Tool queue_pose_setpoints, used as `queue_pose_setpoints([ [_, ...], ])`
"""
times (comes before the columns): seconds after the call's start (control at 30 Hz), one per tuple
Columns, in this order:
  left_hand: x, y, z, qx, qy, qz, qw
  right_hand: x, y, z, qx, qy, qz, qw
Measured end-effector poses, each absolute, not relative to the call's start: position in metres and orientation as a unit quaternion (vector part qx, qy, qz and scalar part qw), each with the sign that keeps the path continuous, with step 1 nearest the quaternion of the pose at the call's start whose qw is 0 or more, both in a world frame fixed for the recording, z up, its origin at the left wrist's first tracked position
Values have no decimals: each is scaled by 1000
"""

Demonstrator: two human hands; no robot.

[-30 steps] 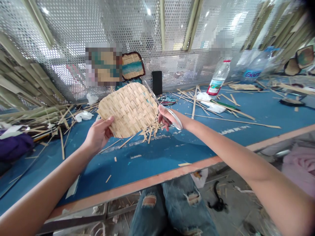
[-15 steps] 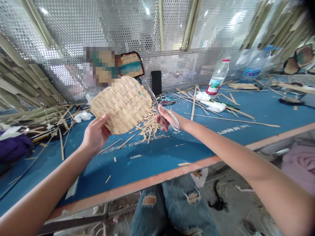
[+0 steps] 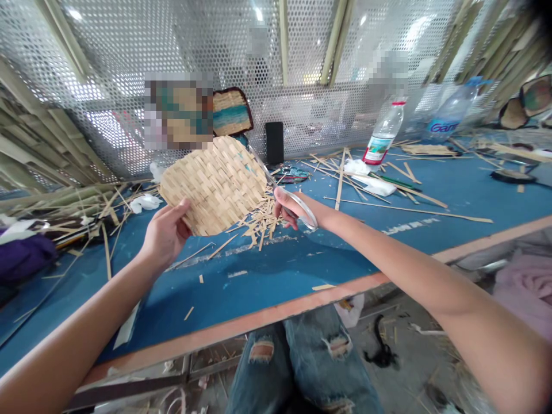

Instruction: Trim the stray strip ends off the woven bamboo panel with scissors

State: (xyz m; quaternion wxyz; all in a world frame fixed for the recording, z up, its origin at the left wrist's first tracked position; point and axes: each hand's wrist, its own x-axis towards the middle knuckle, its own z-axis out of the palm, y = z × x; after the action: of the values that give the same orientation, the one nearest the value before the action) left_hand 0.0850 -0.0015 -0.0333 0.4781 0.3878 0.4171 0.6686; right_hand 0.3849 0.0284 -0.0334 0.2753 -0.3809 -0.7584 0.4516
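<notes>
A rounded woven bamboo panel (image 3: 215, 187), pale with a few teal marks at its upper right, is held up above the table. My left hand (image 3: 169, 229) pinches its lower left edge, thumb on the front face and fingers behind. In my right hand (image 3: 297, 208) is a pair of scissors (image 3: 307, 211), with fingers through the handles. Their blades lie along the panel's right edge; the tips are partly hidden there. Below the panel, short bamboo offcuts (image 3: 262, 223) lie in a heap on the blue table (image 3: 276, 276).
A dark phone (image 3: 275, 142) leans against the perforated metal screen. Further right stand a red-capped bottle (image 3: 383, 135) and a large water jug (image 3: 452, 115). Long bamboo strips (image 3: 414, 210) and white tissue (image 3: 373, 181) lie on the table. A teal-striped woven piece (image 3: 233, 112) is at the back.
The scissor blades have come closer together along the panel's right edge. Both hands and the panel stay nearly in place.
</notes>
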Motion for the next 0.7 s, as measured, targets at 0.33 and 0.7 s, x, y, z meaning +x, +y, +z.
queue_pose_setpoints([
  [0.33, 86, -5, -34, 405, 415, 647, 495, 382, 29, -39, -412, -731, 459, 291],
  [0.7, 93, -11, -31, 403, 441, 635, 490, 386, 32, -38, -405, -761, 430, 270],
])
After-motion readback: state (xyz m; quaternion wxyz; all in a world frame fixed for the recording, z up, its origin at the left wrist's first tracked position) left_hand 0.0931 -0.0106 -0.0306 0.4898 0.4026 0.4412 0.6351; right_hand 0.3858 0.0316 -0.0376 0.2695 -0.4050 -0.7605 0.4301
